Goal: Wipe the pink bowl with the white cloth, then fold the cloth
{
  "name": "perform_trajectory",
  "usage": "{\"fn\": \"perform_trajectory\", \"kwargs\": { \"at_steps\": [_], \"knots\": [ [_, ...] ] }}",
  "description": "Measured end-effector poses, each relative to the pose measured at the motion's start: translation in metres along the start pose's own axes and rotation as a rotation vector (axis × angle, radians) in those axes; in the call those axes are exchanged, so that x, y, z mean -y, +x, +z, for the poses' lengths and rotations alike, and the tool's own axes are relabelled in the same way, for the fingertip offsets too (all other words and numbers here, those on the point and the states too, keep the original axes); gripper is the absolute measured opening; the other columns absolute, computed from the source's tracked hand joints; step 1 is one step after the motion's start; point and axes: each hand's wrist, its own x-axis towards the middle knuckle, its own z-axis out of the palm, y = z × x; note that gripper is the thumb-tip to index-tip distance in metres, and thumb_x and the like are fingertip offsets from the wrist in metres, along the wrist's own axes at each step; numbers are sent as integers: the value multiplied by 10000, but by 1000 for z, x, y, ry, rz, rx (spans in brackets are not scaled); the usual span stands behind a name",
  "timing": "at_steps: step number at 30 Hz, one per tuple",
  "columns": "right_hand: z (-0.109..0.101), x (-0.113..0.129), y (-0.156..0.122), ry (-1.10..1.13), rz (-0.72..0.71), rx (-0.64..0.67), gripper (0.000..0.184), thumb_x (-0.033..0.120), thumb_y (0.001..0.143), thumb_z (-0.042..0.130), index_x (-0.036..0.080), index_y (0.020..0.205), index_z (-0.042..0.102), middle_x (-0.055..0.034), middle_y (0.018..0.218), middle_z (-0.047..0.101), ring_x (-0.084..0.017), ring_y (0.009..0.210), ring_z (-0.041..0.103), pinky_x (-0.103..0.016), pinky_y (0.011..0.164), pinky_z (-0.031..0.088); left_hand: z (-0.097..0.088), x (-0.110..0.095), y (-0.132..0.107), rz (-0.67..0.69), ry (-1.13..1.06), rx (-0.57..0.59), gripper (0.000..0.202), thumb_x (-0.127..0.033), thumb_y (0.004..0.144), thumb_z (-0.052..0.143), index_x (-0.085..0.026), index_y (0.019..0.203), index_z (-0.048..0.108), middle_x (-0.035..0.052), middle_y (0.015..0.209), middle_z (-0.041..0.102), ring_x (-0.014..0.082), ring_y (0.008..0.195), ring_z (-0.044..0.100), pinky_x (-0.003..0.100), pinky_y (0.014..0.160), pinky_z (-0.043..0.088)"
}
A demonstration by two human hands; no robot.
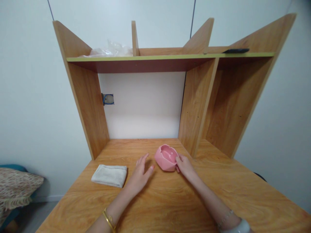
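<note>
A pink ceramic bowl-like dish [166, 157] is tilted on the wooden desk [170, 200], its opening turned toward the back and up. My right hand [185, 165] grips its right rim with closed fingers. My left hand [140, 174] lies flat on the desk just left of the dish, fingers stretched out, fingertips close to it but holding nothing. A folded pale cloth [109, 175] lies on the desk left of my left hand.
The desk carries a wooden hutch with an upright divider [197, 106] right of the dish and a top shelf [170, 58]. Crumpled clear plastic [109, 51] and a dark flat object [236, 50] lie on the shelf. A patterned cushion [17, 189] sits at the far left.
</note>
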Motion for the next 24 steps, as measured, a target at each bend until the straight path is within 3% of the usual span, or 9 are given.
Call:
{"fn": "perform_trajectory", "kwargs": {
  "at_steps": [2, 4, 6, 10, 13, 19, 24],
  "knots": [
    [-12, -6, 6, -43, -18, -74, 401, 260, 767, 272, 121, 990, 575, -98, 782, 664, -204, 730, 616, -282, 641, 447, -9, 5, 3, 46, 160, -28, 398, -297, 827, 406, -161, 1201, 422, 108, 1250, 452, 207, 1181, 370, 386, 998, 278],
    [-21, -12, 9, -131, -23, -179, 435, 263, 762, 300, 131, 1112, 523, -118, 1031, 620, -227, 945, 569, -310, 780, 419, -21, 10, 6, 45, 315, -50, 337, -260, 822, 389, -155, 1126, 493, 113, 1187, 503, 223, 1121, 427, 387, 957, 317],
    [-27, -18, 10, -216, 0, -244, 473, 263, 765, 311, 130, 1191, 467, -123, 1117, 580, -242, 1019, 532, -329, 831, 396, -37, 14, 9, 9, 436, -46, 288, -232, 820, 372, -143, 1023, 556, 118, 1057, 579, 226, 1017, 504, 373, 913, 348],
    [-33, -27, 11, -286, 39, -259, 462, 243, 781, 304, 139, 1201, 466, -115, 1050, 617, -239, 982, 554, -317, 805, 406, -73, 21, 11, -251, 561, -56, 285, -272, 851, 335, -155, 903, 589, 120, 946, 629, 222, 872, 587, 314, 763, 414],
    [-35, -30, 13, -322, 47, -282, 442, 228, 789, 305, 144, 1183, 489, -108, 1015, 631, -224, 947, 570, -295, 785, 409, -90, 24, 10, -418, 677, 14, 317, -336, 860, 340, -158, 841, 602, 125, 883, 649, 238, 822, 605, 298, 674, 412],
    [-34, -34, 15, -352, 61, -297, 407, 213, 802, 317, 131, 1140, 528, -106, 992, 639, -205, 915, 580, -261, 765, 401, -95, 32, 9, -516, 717, 111, 305, -321, 848, 363, -147, 837, 613, 130, 905, 652, 222, 829, 603, 266, 628, 390],
    [-33, -36, 16, -374, 58, -295, 402, 209, 802, 327, 133, 1139, 533, -107, 971, 647, -200, 895, 588, -249, 739, 406, -94, 37, 9, -543, 630, 189, 261, -292, 816, 400, -150, 814, 619, 120, 896, 657, 214, 809, 604, 258, 613, 380]
  ]
}}
